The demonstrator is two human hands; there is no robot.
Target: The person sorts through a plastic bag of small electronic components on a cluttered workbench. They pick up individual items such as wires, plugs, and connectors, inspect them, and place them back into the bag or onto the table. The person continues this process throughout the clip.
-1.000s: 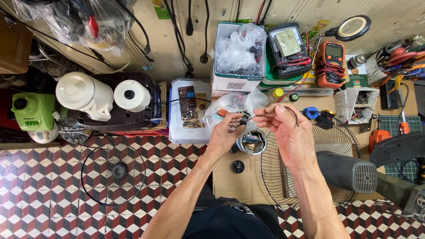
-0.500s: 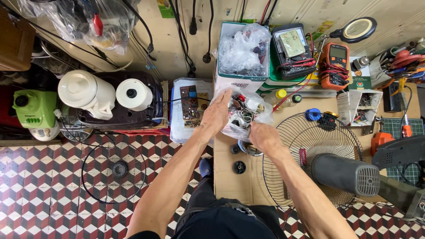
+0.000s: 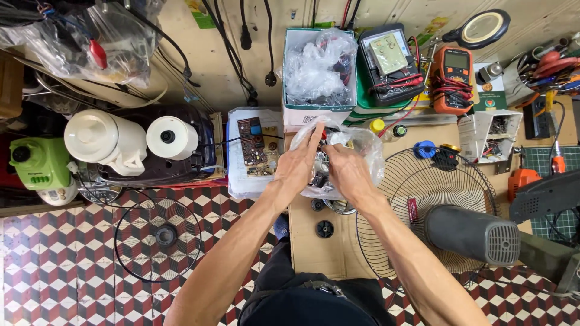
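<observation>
Clear crumpled plastic bag of small dark parts (image 3: 362,151): left hand (image 3: 299,164) grips rim at 9 o'clock; right hand (image 3: 345,172) fingers inside, grasp indiscernible; wire fan grille (image 3: 405,199) at 3 o'clock

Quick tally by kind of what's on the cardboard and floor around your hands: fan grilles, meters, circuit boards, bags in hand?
Fan grilles: 2, on the floor and behind the motor
Meters: 2, grey and orange
Circuit boards: 1
Clear bags in both hands: 1
Total: 6

Checkered red-and-white tile floor (image 3: 54,265), pale wall (image 3: 205,54), seemingly plywood, behind cluttered bench.
</observation>
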